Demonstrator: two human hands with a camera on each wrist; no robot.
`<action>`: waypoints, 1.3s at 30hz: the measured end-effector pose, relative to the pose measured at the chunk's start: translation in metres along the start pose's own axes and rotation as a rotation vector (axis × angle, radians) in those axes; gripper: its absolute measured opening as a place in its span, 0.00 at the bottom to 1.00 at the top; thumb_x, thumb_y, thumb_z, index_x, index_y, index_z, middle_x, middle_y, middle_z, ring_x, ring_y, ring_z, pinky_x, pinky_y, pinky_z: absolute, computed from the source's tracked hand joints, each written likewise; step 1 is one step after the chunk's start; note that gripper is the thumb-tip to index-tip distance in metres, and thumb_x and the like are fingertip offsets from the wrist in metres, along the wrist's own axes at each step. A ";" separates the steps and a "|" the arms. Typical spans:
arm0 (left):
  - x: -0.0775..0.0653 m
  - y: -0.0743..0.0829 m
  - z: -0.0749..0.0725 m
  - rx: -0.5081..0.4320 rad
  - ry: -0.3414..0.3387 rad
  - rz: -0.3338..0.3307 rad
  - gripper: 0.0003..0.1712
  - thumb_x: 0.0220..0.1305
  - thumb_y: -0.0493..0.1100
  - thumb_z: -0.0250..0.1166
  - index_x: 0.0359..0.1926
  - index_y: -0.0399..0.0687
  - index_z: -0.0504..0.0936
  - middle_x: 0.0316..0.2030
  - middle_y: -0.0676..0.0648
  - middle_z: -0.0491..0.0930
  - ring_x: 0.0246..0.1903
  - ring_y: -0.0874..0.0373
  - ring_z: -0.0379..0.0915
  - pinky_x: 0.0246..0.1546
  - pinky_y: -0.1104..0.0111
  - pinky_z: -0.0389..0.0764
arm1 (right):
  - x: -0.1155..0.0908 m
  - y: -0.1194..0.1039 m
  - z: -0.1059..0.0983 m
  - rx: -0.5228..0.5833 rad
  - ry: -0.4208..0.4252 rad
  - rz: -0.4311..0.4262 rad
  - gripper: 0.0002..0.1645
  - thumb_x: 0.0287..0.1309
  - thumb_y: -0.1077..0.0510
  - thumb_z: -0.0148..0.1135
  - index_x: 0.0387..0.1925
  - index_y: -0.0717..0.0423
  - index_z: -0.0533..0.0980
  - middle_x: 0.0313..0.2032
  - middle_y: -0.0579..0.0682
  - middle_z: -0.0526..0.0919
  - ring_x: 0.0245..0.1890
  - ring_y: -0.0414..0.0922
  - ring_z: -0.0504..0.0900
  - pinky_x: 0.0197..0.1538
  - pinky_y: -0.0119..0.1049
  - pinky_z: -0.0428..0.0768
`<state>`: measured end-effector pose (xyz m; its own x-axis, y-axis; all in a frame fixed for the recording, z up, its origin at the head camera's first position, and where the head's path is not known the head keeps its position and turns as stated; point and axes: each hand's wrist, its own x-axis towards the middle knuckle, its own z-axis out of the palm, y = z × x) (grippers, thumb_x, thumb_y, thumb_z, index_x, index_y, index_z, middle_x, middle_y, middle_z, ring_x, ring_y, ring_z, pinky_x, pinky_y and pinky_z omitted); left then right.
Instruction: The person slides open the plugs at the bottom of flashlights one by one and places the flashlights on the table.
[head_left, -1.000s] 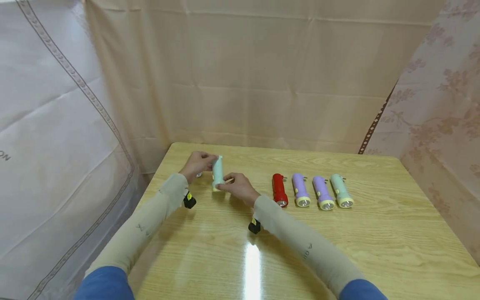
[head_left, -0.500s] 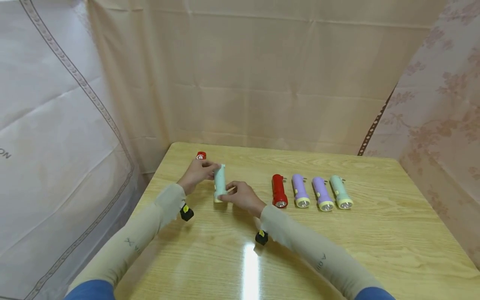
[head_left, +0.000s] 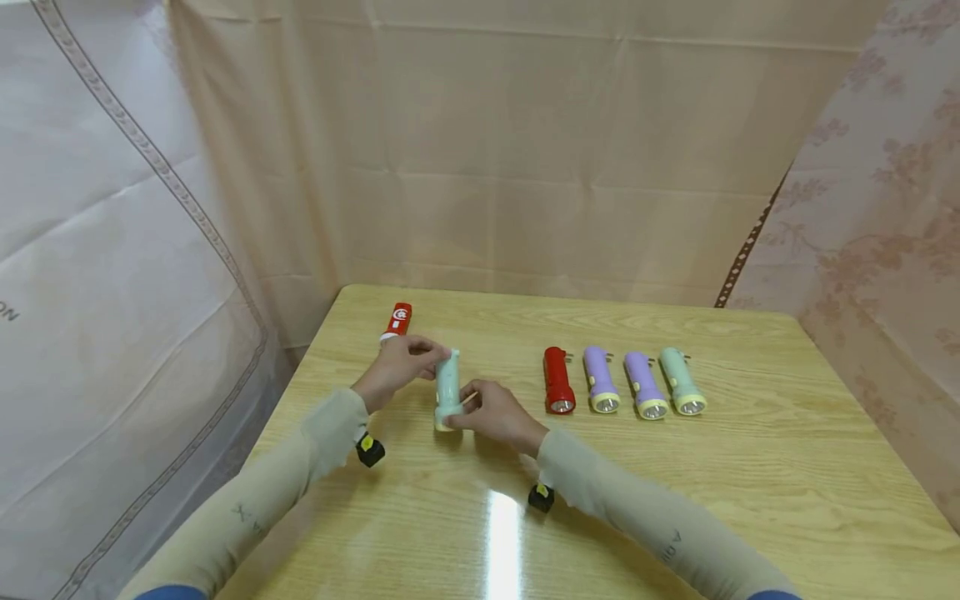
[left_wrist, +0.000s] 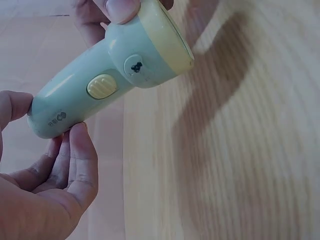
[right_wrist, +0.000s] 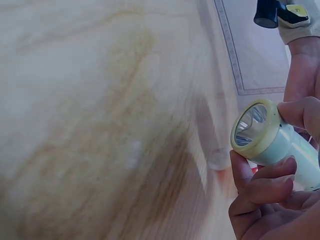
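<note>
Both hands hold one mint-green flashlight (head_left: 447, 385) above the left part of the table. My left hand (head_left: 401, 367) pinches its tail end between thumb and fingers. At the lamp end, my right hand (head_left: 498, 412) grips the head by its pale yellow rim. A yellow slide switch (left_wrist: 102, 86) shows on the body in the left wrist view. In the right wrist view the clear lens (right_wrist: 251, 124) faces out toward the camera. Just behind the left hand lies a red flashlight (head_left: 401, 318) with a white emblem, its lamp end partly hidden by that hand.
To the right, a row of flashlights lies with lamp ends toward me: one red (head_left: 558, 381), two purple ones (head_left: 601, 381) and one mint green (head_left: 680, 381). Curtain-like cloths hang behind the wooden table (head_left: 750, 467) and at both sides.
Both hands have brought the mint-green flashlight toward me and slightly right. The red flashlight at the back left, earlier mostly covered by the left hand, now shows. The row at right stays put.
</note>
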<state>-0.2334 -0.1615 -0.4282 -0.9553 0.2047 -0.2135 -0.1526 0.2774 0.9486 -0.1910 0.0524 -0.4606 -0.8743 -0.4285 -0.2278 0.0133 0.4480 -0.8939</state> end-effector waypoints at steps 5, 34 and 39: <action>-0.008 -0.001 0.005 0.007 -0.015 -0.004 0.20 0.68 0.52 0.71 0.52 0.43 0.85 0.47 0.44 0.86 0.41 0.48 0.85 0.58 0.48 0.79 | -0.008 0.003 0.000 -0.016 -0.025 -0.002 0.29 0.55 0.46 0.79 0.50 0.57 0.77 0.39 0.50 0.84 0.39 0.46 0.81 0.41 0.37 0.80; -0.021 -0.012 0.016 0.026 -0.063 0.101 0.20 0.65 0.52 0.74 0.52 0.47 0.84 0.47 0.46 0.84 0.46 0.51 0.79 0.55 0.47 0.81 | -0.012 0.014 0.006 -0.061 -0.027 -0.036 0.29 0.52 0.48 0.81 0.48 0.55 0.74 0.39 0.47 0.83 0.40 0.45 0.81 0.43 0.39 0.79; -0.023 -0.016 0.014 0.061 -0.075 0.183 0.18 0.65 0.50 0.74 0.51 0.47 0.85 0.45 0.46 0.83 0.45 0.50 0.78 0.50 0.52 0.82 | -0.013 0.015 0.006 -0.086 -0.006 -0.060 0.30 0.52 0.48 0.81 0.48 0.53 0.73 0.41 0.47 0.82 0.41 0.45 0.80 0.44 0.40 0.79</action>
<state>-0.2058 -0.1569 -0.4417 -0.9439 0.3253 -0.0576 0.0396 0.2847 0.9578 -0.1770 0.0601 -0.4737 -0.8695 -0.4610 -0.1771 -0.0808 0.4866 -0.8699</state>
